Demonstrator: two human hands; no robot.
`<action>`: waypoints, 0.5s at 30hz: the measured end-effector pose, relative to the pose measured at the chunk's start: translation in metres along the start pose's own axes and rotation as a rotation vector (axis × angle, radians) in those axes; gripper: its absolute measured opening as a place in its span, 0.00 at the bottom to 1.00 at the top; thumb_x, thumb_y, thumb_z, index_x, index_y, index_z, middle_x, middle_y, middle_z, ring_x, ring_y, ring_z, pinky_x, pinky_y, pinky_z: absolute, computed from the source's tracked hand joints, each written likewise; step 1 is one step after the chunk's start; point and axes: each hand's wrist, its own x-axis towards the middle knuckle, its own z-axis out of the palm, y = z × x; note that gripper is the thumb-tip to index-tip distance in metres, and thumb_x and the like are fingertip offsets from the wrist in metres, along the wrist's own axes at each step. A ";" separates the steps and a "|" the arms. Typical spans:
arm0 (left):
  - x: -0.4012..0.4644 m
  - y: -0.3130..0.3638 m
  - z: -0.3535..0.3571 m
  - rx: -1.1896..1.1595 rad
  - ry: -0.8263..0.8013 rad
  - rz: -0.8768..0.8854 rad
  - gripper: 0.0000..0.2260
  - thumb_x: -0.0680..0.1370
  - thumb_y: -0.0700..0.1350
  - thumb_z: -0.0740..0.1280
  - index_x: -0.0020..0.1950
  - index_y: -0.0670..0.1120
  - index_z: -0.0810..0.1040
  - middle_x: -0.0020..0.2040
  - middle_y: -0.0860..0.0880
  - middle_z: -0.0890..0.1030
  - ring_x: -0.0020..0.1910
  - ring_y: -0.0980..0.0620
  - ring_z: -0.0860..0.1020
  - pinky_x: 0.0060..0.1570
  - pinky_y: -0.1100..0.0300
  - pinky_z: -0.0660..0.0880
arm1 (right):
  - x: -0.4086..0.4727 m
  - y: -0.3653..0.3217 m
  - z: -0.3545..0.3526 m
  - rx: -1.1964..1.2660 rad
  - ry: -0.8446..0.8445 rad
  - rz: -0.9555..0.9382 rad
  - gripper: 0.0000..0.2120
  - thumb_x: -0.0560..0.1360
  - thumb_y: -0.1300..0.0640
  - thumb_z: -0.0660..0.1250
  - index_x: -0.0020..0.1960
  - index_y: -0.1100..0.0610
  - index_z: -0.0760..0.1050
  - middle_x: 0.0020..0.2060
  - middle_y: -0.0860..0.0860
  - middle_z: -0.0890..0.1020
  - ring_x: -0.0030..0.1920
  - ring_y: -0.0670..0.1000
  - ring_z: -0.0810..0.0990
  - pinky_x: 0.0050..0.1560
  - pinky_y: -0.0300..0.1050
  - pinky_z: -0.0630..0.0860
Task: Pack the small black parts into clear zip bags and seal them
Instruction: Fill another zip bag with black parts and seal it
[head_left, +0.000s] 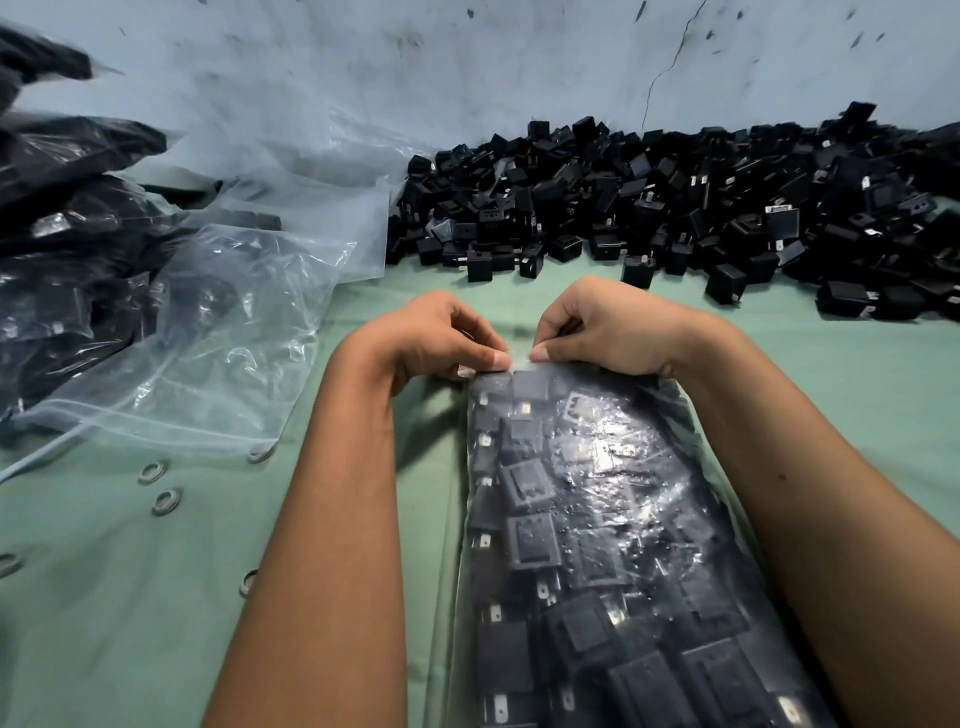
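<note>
Head view puts the filled zip bag (597, 545) right in front of you, lying lengthwise on the green table (104, 597) between your forearms, its far end pointing away from you. It is packed with small black parts (530, 488) in rows, their metal tabs showing through the shiny plastic.

Your two hands meet at that far end. Your left hand (436, 332) has its fingers curled, thumb tip pressed down on the bag's top edge, pinching the strip. Your right hand (597, 327) mirrors it just beside, fingers curled and thumb pinching the same edge; the two thumbnails sit almost touching. Whether the zip strip under them is closed you cannot tell from here.

Beyond your hands, a big loose heap of black parts (675, 208) runs along the back of the table against the pale wall (467, 67), spreading to the right edge. To your left lie empty clear bags (223, 332), crumpled and overlapping, and farther left a stack of filled bags (62, 218) with dark parts inside. Several metal rings (166, 501) lie on the green surface near your left forearm.
</note>
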 end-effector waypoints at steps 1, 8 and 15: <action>0.000 0.000 -0.001 -0.007 -0.001 -0.006 0.05 0.72 0.37 0.79 0.45 0.41 0.86 0.38 0.46 0.84 0.33 0.57 0.78 0.33 0.68 0.74 | 0.000 0.000 0.000 -0.004 -0.002 -0.002 0.09 0.78 0.51 0.74 0.39 0.50 0.84 0.31 0.42 0.84 0.28 0.37 0.77 0.30 0.29 0.70; 0.002 0.001 0.001 -0.105 0.023 -0.096 0.06 0.69 0.33 0.79 0.39 0.42 0.85 0.32 0.47 0.83 0.28 0.56 0.77 0.29 0.67 0.74 | 0.001 -0.002 0.000 -0.045 -0.017 0.005 0.09 0.78 0.51 0.73 0.40 0.52 0.84 0.32 0.42 0.84 0.28 0.38 0.77 0.29 0.28 0.69; -0.002 0.001 -0.007 -0.101 0.007 -0.206 0.06 0.72 0.31 0.76 0.42 0.41 0.84 0.36 0.46 0.83 0.33 0.54 0.80 0.34 0.68 0.78 | 0.000 -0.005 0.001 -0.022 -0.028 0.071 0.08 0.78 0.50 0.74 0.42 0.51 0.85 0.35 0.46 0.86 0.33 0.43 0.81 0.36 0.39 0.76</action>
